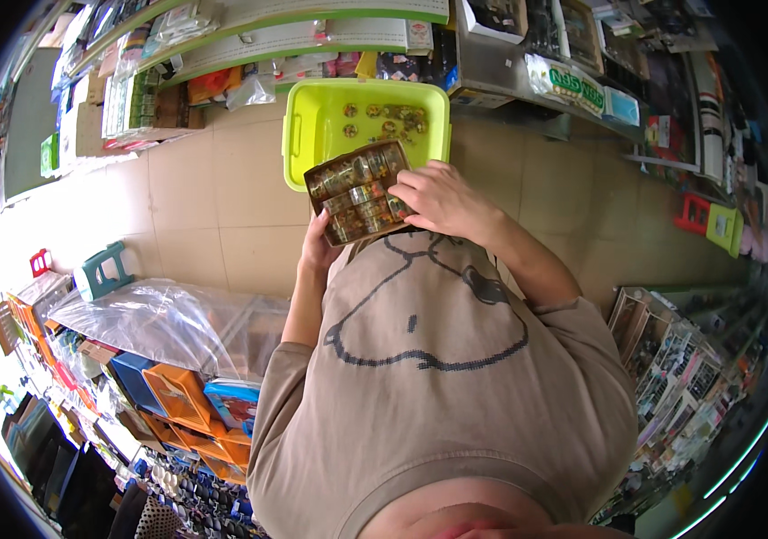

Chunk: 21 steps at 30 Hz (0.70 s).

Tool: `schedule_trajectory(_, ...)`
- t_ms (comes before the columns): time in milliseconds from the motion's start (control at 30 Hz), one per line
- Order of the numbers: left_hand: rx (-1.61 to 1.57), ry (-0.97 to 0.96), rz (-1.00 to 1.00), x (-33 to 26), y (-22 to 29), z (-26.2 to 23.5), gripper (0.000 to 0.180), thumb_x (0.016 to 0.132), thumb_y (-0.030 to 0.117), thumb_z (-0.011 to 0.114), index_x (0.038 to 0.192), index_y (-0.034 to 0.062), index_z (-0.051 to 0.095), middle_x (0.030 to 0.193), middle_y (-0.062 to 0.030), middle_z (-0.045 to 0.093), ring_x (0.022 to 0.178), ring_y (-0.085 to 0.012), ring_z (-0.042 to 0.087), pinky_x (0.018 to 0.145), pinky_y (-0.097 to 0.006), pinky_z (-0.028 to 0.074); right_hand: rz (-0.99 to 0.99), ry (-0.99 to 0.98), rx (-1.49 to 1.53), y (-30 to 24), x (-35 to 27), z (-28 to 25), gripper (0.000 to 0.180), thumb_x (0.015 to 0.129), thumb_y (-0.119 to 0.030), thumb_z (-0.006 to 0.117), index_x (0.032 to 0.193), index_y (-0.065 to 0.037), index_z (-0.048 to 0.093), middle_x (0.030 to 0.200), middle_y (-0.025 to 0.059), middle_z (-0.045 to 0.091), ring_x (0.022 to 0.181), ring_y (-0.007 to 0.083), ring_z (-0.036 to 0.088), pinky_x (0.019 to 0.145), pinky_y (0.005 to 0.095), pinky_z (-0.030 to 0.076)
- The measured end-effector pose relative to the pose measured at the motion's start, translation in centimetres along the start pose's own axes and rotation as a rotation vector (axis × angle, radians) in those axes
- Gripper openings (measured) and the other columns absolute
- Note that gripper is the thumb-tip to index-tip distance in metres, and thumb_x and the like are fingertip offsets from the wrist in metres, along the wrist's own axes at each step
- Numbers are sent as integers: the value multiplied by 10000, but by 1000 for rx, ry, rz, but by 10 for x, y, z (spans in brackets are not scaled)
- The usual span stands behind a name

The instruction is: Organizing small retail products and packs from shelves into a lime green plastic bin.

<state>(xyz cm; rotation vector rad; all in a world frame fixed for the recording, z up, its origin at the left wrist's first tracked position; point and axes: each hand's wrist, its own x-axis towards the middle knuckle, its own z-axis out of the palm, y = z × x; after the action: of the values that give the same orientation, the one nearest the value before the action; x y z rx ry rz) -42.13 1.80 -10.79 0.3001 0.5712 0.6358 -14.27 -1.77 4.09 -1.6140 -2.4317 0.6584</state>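
Note:
My left hand (317,241) grips the lower left corner of an open brown cardboard box (319,193), tilted in front of my chest. Small round shiny rolls (348,172), gold, green and dark, lie packed in rows inside it. At the box's right end, the fingers of my right hand (445,201) are bent closed around one of these rolls (397,207), partly hidden by them. Beyond the box, a bright green plastic tub (308,121) stands on the floor. Several similar rolls (390,126) lie in it, some loose, some clustered on its right side.
Shelves with packaged goods (294,40) run along the far side. A teal stool (105,269) stands at the left, near clear plastic sheeting (177,319) over stacked goods. Orange plastic bins (179,395) sit below it. To the right are a red and green stool (709,220) and wire racks (680,355).

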Motion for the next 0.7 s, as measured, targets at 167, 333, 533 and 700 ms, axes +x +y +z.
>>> schedule_trajectory(167, -102, -22, -37, -2, 0, -4, 633, 931, 351, 613, 1438, 52, 380, 1405, -151, 498, 1271, -324, 506, 1072, -501, 417, -35, 97, 358, 19, 1, -1, 423, 718, -216, 801, 1085, -60, 659, 938, 87, 605, 816, 295, 640, 747, 409, 506)
schedule_trajectory(333, -20, 25, -4, 3, 6, 20, 647, 911, 311, 644, 1430, 42, 367, 1375, -139, 514, 1238, -293, 535, 1037, -461, 463, -8, 67, 277, 7, 2, -4, 382, 734, -208, 786, 1055, -51, 653, 941, 91, 605, 837, 296, 638, 752, 410, 504)
schedule_trajectory(533, -7, 30, 8, -2, 14, 18, 640, 894, 286, 652, 1415, 38, 376, 1359, -152, 520, 1228, -300, 541, 1031, -461, 469, 4, 94, -14, -18, 4, -8, 378, 755, -200, 772, 1067, -35, 636, 985, 82, 599, 906, 284, 632, 802, 408, 491)
schedule_trajectory(700, -138, -13, -27, -5, 11, 7, 627, 900, 294, 646, 1412, 41, 387, 1361, -154, 523, 1224, -305, 543, 1042, -474, 459, 19, 62, 340, 0, 8, -7, 416, 733, -156, 788, 1102, -48, 630, 1048, 90, 619, 944, 292, 635, 808, 402, 496)
